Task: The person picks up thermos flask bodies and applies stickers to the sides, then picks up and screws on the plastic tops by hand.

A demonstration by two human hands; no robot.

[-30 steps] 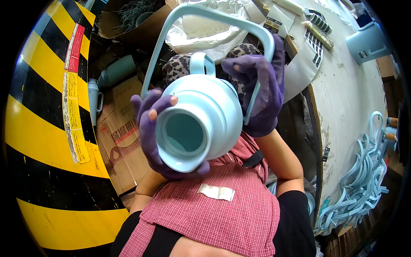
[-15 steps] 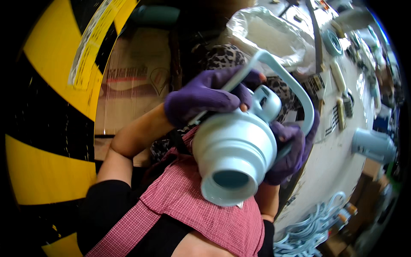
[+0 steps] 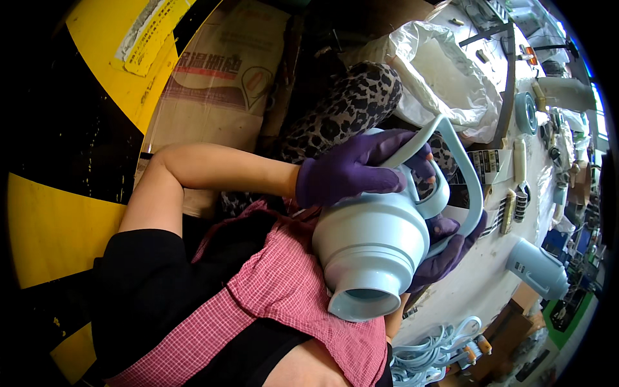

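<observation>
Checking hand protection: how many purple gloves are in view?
2: one on the left hand, touching the light-blue strip; one on the right hand, partly hidden behind the jug.

Jug (image 3: 373,235) between hands (image 3: 354,171); bag (image 3: 416,97) beyond

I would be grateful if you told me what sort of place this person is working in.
Most likely a factory workshop: a heap of loose light-blue strips lies at the edge of a long worktable, a second light-blue jug sits nearby, and a black-and-yellow striped panel stands on the left.
</observation>
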